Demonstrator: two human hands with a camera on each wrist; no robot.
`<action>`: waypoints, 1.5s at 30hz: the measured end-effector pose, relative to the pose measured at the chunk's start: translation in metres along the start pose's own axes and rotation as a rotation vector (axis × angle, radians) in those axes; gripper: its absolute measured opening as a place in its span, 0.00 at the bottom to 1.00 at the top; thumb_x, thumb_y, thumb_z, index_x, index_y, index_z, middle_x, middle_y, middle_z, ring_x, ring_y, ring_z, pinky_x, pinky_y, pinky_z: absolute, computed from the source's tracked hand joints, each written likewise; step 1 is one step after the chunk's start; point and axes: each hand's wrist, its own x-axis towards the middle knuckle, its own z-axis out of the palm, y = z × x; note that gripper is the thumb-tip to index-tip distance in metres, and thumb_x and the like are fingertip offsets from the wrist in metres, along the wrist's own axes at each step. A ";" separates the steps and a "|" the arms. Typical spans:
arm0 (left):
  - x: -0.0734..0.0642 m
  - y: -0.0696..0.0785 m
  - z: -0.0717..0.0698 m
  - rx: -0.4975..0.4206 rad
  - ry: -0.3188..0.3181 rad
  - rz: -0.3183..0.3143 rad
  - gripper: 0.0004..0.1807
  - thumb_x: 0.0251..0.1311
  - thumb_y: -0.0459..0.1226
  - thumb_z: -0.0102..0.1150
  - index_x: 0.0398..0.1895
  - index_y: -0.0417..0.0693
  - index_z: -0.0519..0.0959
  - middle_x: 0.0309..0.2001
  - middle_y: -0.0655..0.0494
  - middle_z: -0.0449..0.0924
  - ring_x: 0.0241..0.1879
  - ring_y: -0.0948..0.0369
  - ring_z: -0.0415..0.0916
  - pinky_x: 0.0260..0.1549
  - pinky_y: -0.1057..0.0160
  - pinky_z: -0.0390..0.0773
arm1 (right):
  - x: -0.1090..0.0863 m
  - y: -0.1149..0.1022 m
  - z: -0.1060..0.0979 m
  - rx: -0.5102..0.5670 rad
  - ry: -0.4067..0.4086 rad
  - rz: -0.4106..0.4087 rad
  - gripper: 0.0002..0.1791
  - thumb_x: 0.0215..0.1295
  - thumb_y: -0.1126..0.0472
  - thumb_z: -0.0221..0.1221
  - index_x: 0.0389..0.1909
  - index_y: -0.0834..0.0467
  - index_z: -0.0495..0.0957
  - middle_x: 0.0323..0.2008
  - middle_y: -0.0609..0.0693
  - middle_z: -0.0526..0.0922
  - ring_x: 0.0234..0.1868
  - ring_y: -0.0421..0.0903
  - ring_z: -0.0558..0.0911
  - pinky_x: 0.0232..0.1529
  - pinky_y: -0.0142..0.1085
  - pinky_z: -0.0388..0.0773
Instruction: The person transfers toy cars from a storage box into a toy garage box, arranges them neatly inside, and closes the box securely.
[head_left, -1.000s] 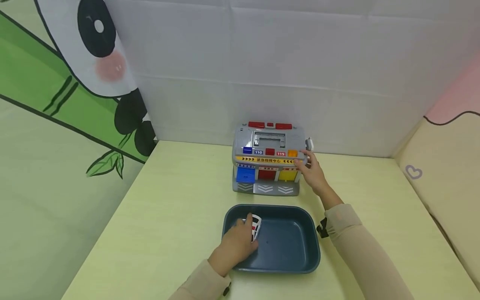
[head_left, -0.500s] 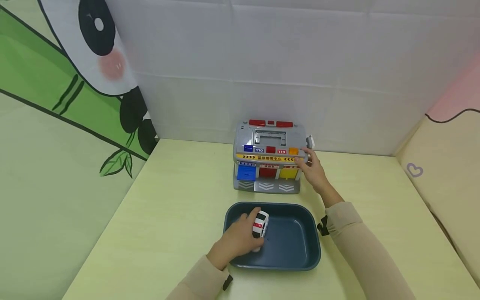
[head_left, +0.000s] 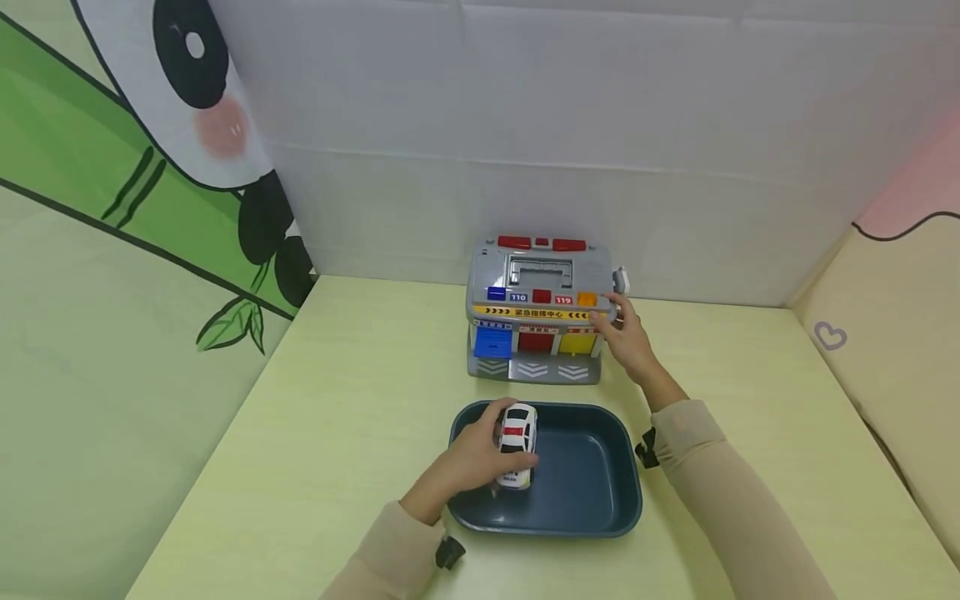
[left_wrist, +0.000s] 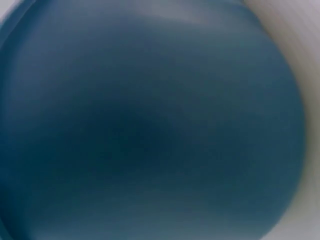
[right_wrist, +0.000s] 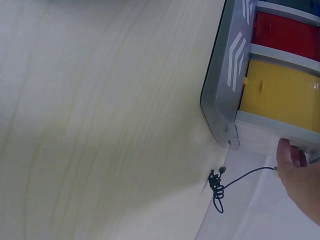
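Note:
In the head view my left hand (head_left: pixel 474 454) grips a white toy police car (head_left: pixel 517 425) with black windows and a red roof bar, thumb across its near part. The car is over the left half of a dark blue tray (head_left: pixel 633 508). The tray fills the left wrist view, blurred. Behind the tray stands a grey toy garage (head_left: pixel 540 271) with blue, red and yellow doors. My right hand (head_left: pixel 630 346) holds the garage's right end, thumb at the front edge of the roof. In the right wrist view the curled fingers (right_wrist: pixel 299 157) are at its side wall.
A coiled dark cord (right_wrist: pixel 217 186) lies near the table's back edge, leading toward the garage's end. A white knob-like part (head_left: pixel 621 281) sticks out from the garage's right side. A pale cloth wall (head_left: pixel 375 208) rises close behind the garage.
My left hand has taken the toy car from the tray's left part and moved it right, turning it so its roof shows. The right hand stays on the garage.

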 end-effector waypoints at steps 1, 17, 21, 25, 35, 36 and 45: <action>0.000 0.000 -0.001 -0.025 0.004 0.009 0.49 0.53 0.46 0.73 0.73 0.50 0.54 0.40 0.48 0.75 0.27 0.57 0.79 0.18 0.55 0.81 | 0.000 0.000 0.000 0.000 -0.001 0.000 0.37 0.72 0.47 0.54 0.75 0.53 0.50 0.66 0.67 0.59 0.66 0.60 0.65 0.64 0.52 0.64; 0.013 -0.010 -0.023 -0.276 0.038 0.048 0.39 0.62 0.36 0.65 0.72 0.49 0.55 0.45 0.42 0.77 0.33 0.53 0.80 0.19 0.59 0.80 | 0.004 0.007 0.001 0.007 0.001 -0.009 0.37 0.72 0.47 0.54 0.75 0.53 0.50 0.66 0.67 0.57 0.66 0.60 0.65 0.63 0.52 0.64; 0.015 -0.013 -0.033 -0.329 0.013 0.045 0.38 0.66 0.34 0.60 0.74 0.46 0.51 0.48 0.39 0.77 0.36 0.52 0.81 0.21 0.60 0.81 | 0.004 0.008 0.002 0.006 0.002 -0.008 0.37 0.72 0.46 0.54 0.75 0.52 0.49 0.67 0.67 0.56 0.67 0.60 0.64 0.64 0.52 0.63; 0.020 -0.018 -0.046 -0.403 -0.027 0.030 0.38 0.69 0.34 0.55 0.75 0.42 0.47 0.49 0.37 0.76 0.37 0.52 0.81 0.22 0.61 0.82 | 0.003 0.008 0.002 -0.003 0.006 -0.005 0.37 0.72 0.46 0.54 0.75 0.52 0.50 0.66 0.67 0.57 0.66 0.60 0.64 0.63 0.53 0.64; 0.040 -0.030 -0.075 -0.493 -0.052 -0.084 0.32 0.73 0.36 0.48 0.75 0.40 0.50 0.47 0.43 0.73 0.33 0.59 0.77 0.20 0.70 0.77 | 0.005 0.011 0.004 0.018 0.004 -0.005 0.36 0.73 0.47 0.53 0.75 0.52 0.50 0.64 0.67 0.60 0.64 0.60 0.66 0.63 0.53 0.64; 0.041 -0.030 -0.077 -0.486 -0.049 -0.095 0.32 0.73 0.36 0.48 0.75 0.40 0.50 0.47 0.43 0.72 0.33 0.59 0.76 0.20 0.70 0.76 | 0.005 0.011 0.004 0.017 0.002 -0.005 0.36 0.73 0.47 0.53 0.75 0.52 0.50 0.65 0.67 0.60 0.64 0.60 0.66 0.63 0.53 0.64; 0.057 -0.032 -0.086 -0.426 -0.042 -0.183 0.32 0.72 0.38 0.50 0.75 0.42 0.54 0.51 0.41 0.73 0.35 0.57 0.77 0.20 0.69 0.76 | 0.008 0.014 0.006 0.006 0.013 -0.004 0.35 0.73 0.47 0.53 0.75 0.51 0.50 0.65 0.67 0.60 0.64 0.60 0.67 0.64 0.53 0.63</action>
